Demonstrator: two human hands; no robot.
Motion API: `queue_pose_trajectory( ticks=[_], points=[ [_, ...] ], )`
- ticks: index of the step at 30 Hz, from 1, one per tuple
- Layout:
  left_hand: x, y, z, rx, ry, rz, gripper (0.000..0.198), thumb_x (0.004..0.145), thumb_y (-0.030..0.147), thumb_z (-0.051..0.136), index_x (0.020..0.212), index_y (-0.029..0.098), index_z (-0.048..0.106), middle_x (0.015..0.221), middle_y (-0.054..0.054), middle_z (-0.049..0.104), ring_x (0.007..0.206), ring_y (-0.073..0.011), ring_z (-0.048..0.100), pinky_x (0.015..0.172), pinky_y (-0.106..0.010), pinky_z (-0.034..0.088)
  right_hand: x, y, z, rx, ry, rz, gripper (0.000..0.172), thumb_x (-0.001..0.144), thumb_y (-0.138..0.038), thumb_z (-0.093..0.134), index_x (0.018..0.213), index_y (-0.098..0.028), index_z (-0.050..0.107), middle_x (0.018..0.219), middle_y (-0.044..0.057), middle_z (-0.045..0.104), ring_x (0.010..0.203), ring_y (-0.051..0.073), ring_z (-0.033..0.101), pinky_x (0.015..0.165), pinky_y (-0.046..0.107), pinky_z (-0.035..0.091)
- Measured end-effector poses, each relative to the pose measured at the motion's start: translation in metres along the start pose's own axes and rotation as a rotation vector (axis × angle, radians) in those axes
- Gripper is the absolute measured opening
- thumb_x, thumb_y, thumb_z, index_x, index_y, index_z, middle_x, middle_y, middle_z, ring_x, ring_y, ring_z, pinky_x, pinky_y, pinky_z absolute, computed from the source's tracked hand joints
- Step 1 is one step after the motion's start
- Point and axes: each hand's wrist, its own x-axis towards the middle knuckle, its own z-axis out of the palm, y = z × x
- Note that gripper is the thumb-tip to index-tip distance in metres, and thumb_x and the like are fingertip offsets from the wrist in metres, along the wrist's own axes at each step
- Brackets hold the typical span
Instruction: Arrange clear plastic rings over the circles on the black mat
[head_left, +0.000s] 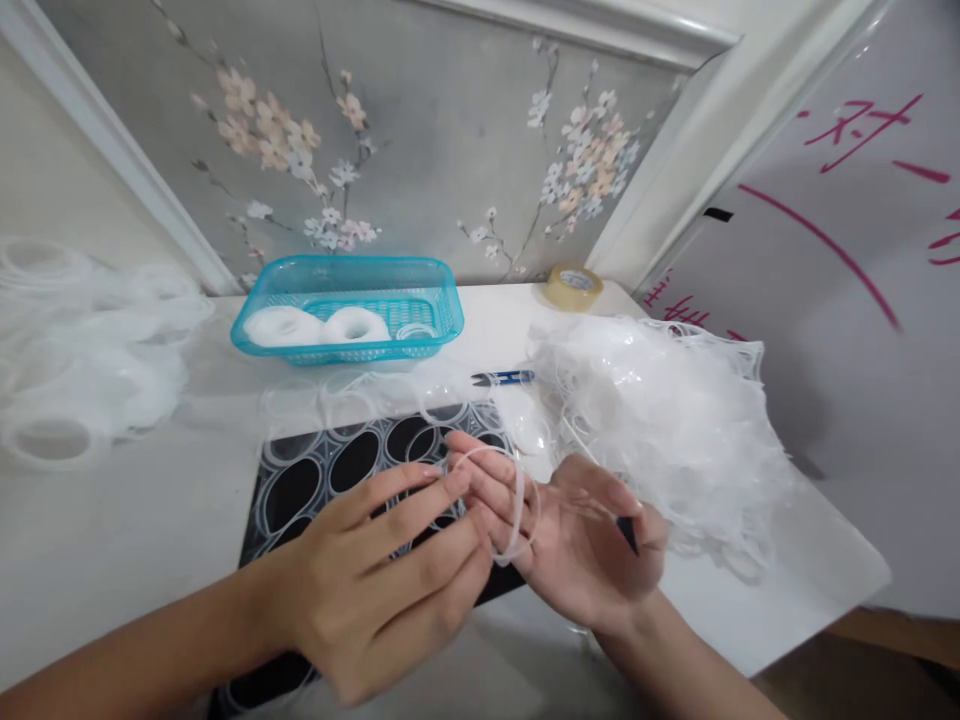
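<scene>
My left hand (397, 570) reaches in with its back up, and its bent fingertips meet the fingers of my right hand. Thin translucent plastic rings (519, 505) are between the two hands, lying across the fingers of my right hand (581, 545), which is palm up. The left fingertips touch the rings' left side; the exact grip is hidden. A small dark pointed thing (628, 535) shows by the right thumb; I cannot make out what it is. Beneath both hands lies a black mat (259, 680) with clear sheet material with round cut-outs (324, 470) on it.
A turquoise basket (345, 265) holding white ring stacks (356, 325) stands at the back. Blue thread snips (514, 377) and a tape roll (574, 287) lie right of it. Piles of translucent plastic (667, 420) and rings (90, 350) flank the white table (150, 540). A whiteboard (840, 400) rises at right.
</scene>
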Motion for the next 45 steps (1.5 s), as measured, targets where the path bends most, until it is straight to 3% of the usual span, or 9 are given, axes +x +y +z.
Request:
queue_pose_trajectory(
  ticks=[3,7,11,14,21,28,34,42,45],
  points=[
    [-0.001,0.004,-0.001,0.027,0.043,-0.043,0.040,0.093,0.013,0.042,0.120,0.037,0.056,0.098,0.002,0.072,0.105,-0.0233,0.064,0.097,-0.048,0.047,-0.002,-0.003,0.005,-0.016,-0.015,-0.015,0.007,0.070,-0.037,0.071,0.069,-0.032,0.065,0.129,-0.002,0.057,0.131,0.020,0.042,0.112,0.045,0.022],
    [0.006,-0.010,-0.006,0.015,0.048,-0.024,0.037,0.094,0.017,0.044,0.121,0.038,0.056,0.097,0.003,0.072,0.103,-0.0218,0.065,0.096,-0.045,0.048,-0.004,-0.003,0.005,-0.050,0.006,-0.015,0.007,0.070,-0.043,0.069,0.067,-0.038,0.065,0.127,-0.006,0.059,0.128,0.018,0.045,0.112,0.045,0.022],
    [0.017,-0.032,-0.012,-0.062,-0.029,0.128,0.036,0.083,0.015,0.061,0.114,0.034,0.062,0.095,0.003,0.073,0.097,-0.0206,0.067,0.090,-0.036,0.053,-0.005,-0.003,0.004,-0.055,0.054,-0.007,0.007,0.069,-0.047,0.068,0.068,-0.040,0.065,0.123,-0.007,0.061,0.127,0.017,0.045,0.114,0.045,0.017],
    [0.023,-0.039,-0.014,-0.090,-0.009,0.171,0.042,0.078,0.009,0.064,0.115,0.029,0.062,0.096,0.000,0.072,0.092,-0.0209,0.068,0.086,-0.034,0.056,-0.004,-0.004,0.004,-0.027,0.054,0.007,0.007,0.070,-0.044,0.068,0.072,-0.038,0.065,0.125,-0.005,0.060,0.129,0.017,0.044,0.114,0.044,0.014],
    [0.024,-0.040,-0.017,-0.135,-0.020,0.138,0.050,0.075,0.001,0.059,0.120,0.025,0.057,0.101,-0.003,0.069,0.093,-0.0182,0.066,0.083,-0.034,0.056,-0.005,-0.003,0.004,-0.029,0.080,0.037,0.017,0.067,-0.047,0.070,0.070,-0.032,0.063,0.127,-0.003,0.059,0.131,0.021,0.041,0.115,0.048,0.010],
    [0.031,-0.037,-0.018,-0.146,0.023,0.093,0.032,0.080,0.003,0.054,0.104,0.023,0.058,0.093,-0.003,0.067,0.087,-0.0151,0.065,0.080,-0.030,0.057,-0.005,-0.004,0.006,0.019,0.076,0.041,0.015,0.068,-0.043,0.072,0.071,-0.030,0.065,0.127,0.000,0.059,0.131,0.022,0.041,0.115,0.048,0.008],
    [0.032,-0.036,-0.018,-0.103,0.030,0.161,0.024,0.083,0.001,0.053,0.101,0.016,0.057,0.093,-0.005,0.065,0.089,-0.0141,0.065,0.082,-0.028,0.057,-0.005,-0.004,0.007,0.070,0.002,0.023,0.005,0.074,-0.039,0.067,0.076,-0.034,0.067,0.128,-0.002,0.059,0.133,0.020,0.040,0.116,0.047,0.002],
    [0.032,-0.035,-0.018,-0.089,0.007,0.104,0.024,0.085,0.003,0.050,0.102,0.019,0.056,0.095,-0.003,0.065,0.090,-0.0139,0.065,0.082,-0.028,0.057,-0.006,-0.002,0.006,0.030,-0.070,0.006,0.005,0.078,-0.040,0.063,0.081,-0.037,0.065,0.131,-0.005,0.056,0.134,0.018,0.038,0.116,0.046,0.006],
    [0.030,-0.038,-0.022,-0.060,0.001,0.189,0.024,0.084,0.003,0.052,0.104,0.017,0.057,0.097,-0.004,0.066,0.095,-0.0157,0.064,0.083,-0.032,0.057,-0.006,-0.002,0.006,-0.007,-0.046,0.019,0.008,0.076,-0.044,0.063,0.080,-0.037,0.064,0.131,-0.006,0.056,0.134,0.019,0.039,0.116,0.048,0.008]
  ],
)
